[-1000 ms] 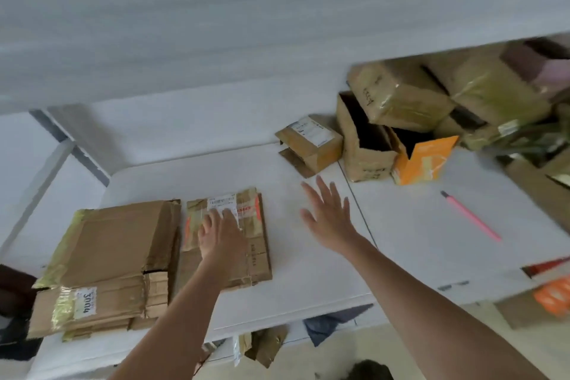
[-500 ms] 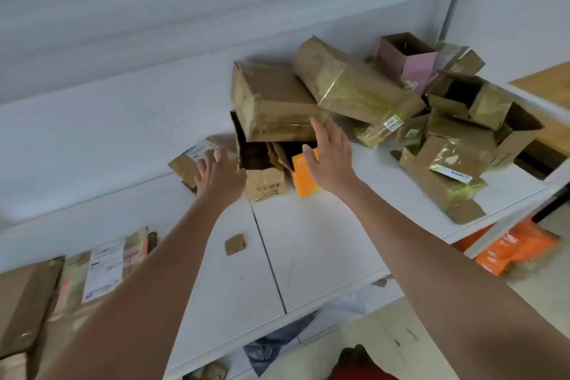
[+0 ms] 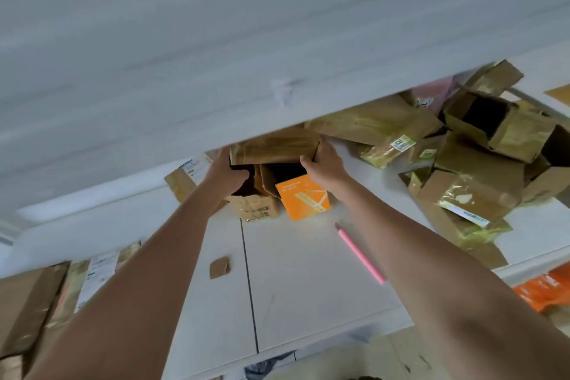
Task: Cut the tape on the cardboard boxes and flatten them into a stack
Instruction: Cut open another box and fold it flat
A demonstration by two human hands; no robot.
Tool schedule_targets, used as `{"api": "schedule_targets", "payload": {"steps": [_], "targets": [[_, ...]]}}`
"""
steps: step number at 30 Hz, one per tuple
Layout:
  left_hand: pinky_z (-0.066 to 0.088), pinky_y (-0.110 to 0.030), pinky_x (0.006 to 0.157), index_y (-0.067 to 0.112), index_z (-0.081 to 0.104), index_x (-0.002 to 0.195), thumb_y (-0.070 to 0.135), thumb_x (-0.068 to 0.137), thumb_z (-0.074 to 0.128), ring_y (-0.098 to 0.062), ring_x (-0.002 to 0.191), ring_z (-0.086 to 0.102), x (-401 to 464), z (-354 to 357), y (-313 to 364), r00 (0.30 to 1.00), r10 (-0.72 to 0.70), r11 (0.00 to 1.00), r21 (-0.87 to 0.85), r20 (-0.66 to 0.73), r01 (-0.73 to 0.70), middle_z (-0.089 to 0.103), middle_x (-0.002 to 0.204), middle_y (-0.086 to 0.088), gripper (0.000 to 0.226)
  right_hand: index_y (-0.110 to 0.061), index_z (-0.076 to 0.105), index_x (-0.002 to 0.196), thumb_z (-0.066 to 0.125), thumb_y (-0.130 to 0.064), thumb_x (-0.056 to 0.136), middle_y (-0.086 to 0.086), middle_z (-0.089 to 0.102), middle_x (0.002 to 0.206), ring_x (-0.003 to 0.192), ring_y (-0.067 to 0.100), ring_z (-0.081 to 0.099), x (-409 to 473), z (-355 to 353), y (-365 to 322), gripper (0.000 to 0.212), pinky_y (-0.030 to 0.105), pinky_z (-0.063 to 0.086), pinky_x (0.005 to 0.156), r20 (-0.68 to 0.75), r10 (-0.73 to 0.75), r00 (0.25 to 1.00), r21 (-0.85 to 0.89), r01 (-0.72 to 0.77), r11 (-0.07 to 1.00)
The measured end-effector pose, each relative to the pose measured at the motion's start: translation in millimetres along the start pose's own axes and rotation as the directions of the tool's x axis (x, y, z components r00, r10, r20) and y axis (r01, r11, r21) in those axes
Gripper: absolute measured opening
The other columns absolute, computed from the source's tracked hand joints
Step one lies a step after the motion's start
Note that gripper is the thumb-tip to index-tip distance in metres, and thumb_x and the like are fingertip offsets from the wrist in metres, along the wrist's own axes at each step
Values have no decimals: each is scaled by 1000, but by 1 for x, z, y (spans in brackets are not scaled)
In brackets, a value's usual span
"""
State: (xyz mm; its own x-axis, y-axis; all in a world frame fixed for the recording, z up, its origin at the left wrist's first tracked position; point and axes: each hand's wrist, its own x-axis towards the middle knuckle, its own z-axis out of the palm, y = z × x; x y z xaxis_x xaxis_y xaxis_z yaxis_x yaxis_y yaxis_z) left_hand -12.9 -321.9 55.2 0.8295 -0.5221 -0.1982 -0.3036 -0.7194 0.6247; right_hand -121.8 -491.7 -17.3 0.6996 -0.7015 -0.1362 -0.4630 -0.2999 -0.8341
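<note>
A taped brown cardboard box [image 3: 274, 145] lies on top of an open brown box [image 3: 253, 205] and an orange box [image 3: 303, 199] at the back of the white table [image 3: 308, 287]. My left hand [image 3: 223, 171] grips its left end and my right hand [image 3: 324, 162] grips its right end, thumb on the near face. The box's top is hidden by a white shelf edge. A pink cutter [image 3: 361, 253] lies on the table to the right. Flattened boxes [image 3: 34, 302] form a stack at the far left.
A heap of taped and open cardboard boxes [image 3: 481, 163] fills the table's back right. A small labelled box [image 3: 188, 174] sits left of my left hand. A cardboard scrap [image 3: 219, 267] lies mid-table. Orange bags [image 3: 546, 290] sit below the right edge.
Both hands left the flattened stack and the table's middle, reached to the box pile and took hold of the top brown box at its two ends. My view swung right, then tilted down.
</note>
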Motion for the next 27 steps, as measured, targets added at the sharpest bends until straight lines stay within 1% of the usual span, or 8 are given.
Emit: {"api": "schedule_targets", "payload": {"steps": [2, 6, 8, 10, 15, 20, 23, 27], "targets": [[41, -23, 65, 23, 21, 153, 2, 94, 54, -22, 104, 48, 0, -2, -3, 999, -45, 993, -111, 25, 47, 45, 141, -11, 71, -26, 36, 143, 58, -45, 85, 2, 50, 140, 134, 31, 42, -1, -2, -3, 65, 52, 35, 110, -35, -10, 999, 65, 12, 998], [49, -40, 83, 42, 28, 140, -1, 90, 55, -20, 93, 52, -7, -18, -18, 999, -50, 942, -331, 12, 51, 49, 121, 0, 71, -25, 21, 151, 61, -43, 89, 2, 41, 151, 145, 26, 29, -15, 2, -11, 77, 56, 22, 117, -17, -105, 994, 162, 106, 981], [45, -41, 79, 53, 36, 117, -4, 88, 53, -21, 92, 52, -14, -27, -24, 999, -4, 917, -398, -38, -12, 52, 104, 7, 66, -34, 16, 148, 59, -54, 81, -2, 41, 152, 146, 22, 29, -26, 5, -18, 82, 60, 22, 116, -23, -171, 985, 215, 172, 961], [48, -34, 78, 56, 36, 116, -8, 88, 50, -19, 105, 54, -24, -35, -28, 995, 51, 880, -467, -86, -86, 54, 109, 13, 71, -44, 17, 140, 55, -56, 78, -4, 44, 149, 140, 19, 37, -35, 7, -26, 74, 58, 27, 115, -26, -228, 973, 224, 228, 948], [52, -17, 67, 38, 24, 148, -7, 85, 51, -13, 112, 53, -56, -60, -53, 964, 168, 772, -580, -206, -259, 49, 132, 4, 82, -21, 21, 149, 59, -24, 97, 1, 58, 135, 108, 5, 58, -75, 8, -58, 65, 8, 43, 95, -58, -361, 931, 320, 360, 876], [44, -21, 85, 42, 30, 143, -3, 92, 50, -2, 98, 55, -100, -86, -83, 931, 134, 716, -617, -338, -327, 53, 120, 15, 71, -21, 28, 142, 59, -18, 98, -11, 55, 127, 121, 8, 55, -116, 29, -86, 54, 37, 47, 107, -43, -458, 888, 366, 440, 820], [42, -19, 86, 45, 34, 139, 7, 95, 54, 2, 91, 55, -124, -98, -105, 910, 71, 703, -627, -409, -337, 57, 117, 19, 62, -25, 24, 148, 62, -22, 96, -7, 54, 130, 117, 1, 56, -140, 52, -96, 65, 24, 48, 100, -49, -469, 882, 367, 453, 813], [41, -21, 92, 47, 43, 129, 22, 98, 59, -1, 108, 56, -150, -112, -136, 859, -16, 713, -608, -512, -349, 60, 123, 9, 42, -31, 20, 154, 71, -29, 90, -15, 53, 107, 95, -2, 59, -171, 79, -108, 82, 20, 54, 83, -113, -456, 883, 385, 462, 799]]}}
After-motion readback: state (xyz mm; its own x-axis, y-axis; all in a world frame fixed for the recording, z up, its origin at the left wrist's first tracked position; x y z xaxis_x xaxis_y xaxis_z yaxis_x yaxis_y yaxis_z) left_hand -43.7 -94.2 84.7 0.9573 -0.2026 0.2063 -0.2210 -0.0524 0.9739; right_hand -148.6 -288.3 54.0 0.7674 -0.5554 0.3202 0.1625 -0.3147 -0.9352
